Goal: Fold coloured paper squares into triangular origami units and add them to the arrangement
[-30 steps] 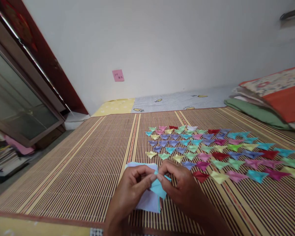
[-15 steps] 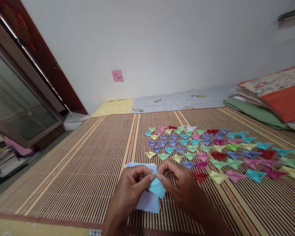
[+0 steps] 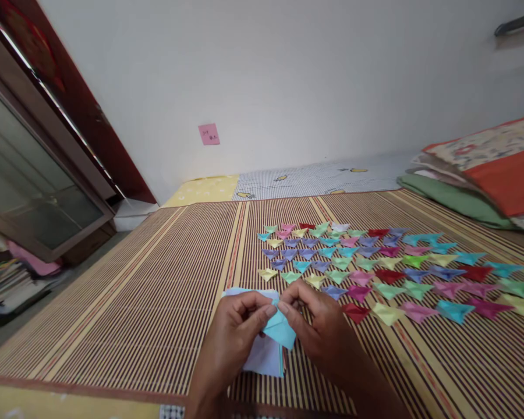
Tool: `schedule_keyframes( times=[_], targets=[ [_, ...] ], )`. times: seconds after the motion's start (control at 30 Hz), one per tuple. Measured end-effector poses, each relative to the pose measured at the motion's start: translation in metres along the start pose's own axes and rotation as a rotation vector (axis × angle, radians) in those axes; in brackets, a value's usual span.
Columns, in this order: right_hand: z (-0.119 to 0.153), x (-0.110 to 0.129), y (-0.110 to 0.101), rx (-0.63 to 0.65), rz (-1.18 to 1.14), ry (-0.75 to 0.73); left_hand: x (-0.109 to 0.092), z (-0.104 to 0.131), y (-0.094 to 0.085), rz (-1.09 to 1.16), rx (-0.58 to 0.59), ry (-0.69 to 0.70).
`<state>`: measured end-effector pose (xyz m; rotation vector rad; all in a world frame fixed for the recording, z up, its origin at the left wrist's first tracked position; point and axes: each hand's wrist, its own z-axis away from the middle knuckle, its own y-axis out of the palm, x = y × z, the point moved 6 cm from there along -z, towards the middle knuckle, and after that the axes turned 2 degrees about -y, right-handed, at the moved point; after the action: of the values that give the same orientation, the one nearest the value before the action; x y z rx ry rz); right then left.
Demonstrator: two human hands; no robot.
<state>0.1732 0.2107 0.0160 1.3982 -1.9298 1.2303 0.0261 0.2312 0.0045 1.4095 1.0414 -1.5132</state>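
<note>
A light-blue piece of folded paper [image 3: 282,330] is pinched between my two hands, its wide end hanging down toward me. My left hand [image 3: 238,329] grips its upper left edge between thumb and forefinger. On the upper right, my right hand [image 3: 312,317] pinches the same paper, the fingertips of both hands close together. Directly beneath lies a stack of paper sheets [image 3: 262,361], a pale lilac one on top, partly covered by my left hand. To the right, rows of small folded paper shapes [image 3: 388,313] in many colours are spread out.
A striped bamboo mat [image 3: 157,302] covers the bed. Folded bedding [image 3: 502,180] is piled at the back right. A pink note [image 3: 208,134] sticks to the white wall. At the left are a glass-panelled cabinet door [image 3: 35,174] and stacked books [image 3: 9,282].
The light-blue paper has tilted slightly, and my fingertips have moved a little apart along its top edge. The paper shapes and the stack lie as before.
</note>
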Motion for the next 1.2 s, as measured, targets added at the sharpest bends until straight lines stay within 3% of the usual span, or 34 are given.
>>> schedule_keyframes(
  times=[0.6,0.9,1.2],
  targets=[
    [-0.0002,-0.0003,-0.0008,-0.037,0.002,0.010,-0.0044,-0.0034,0.0023,0.103,0.001,0.041],
    [0.0015,0.0005,0.0006,-0.046,0.024,0.031,-0.0049,0.0004,0.0007,-0.070,-0.015,0.092],
    [0.0007,0.0014,0.0014,-0.078,0.032,0.014,-0.0029,0.0014,0.0015,-0.104,-0.026,0.074]
  ],
)
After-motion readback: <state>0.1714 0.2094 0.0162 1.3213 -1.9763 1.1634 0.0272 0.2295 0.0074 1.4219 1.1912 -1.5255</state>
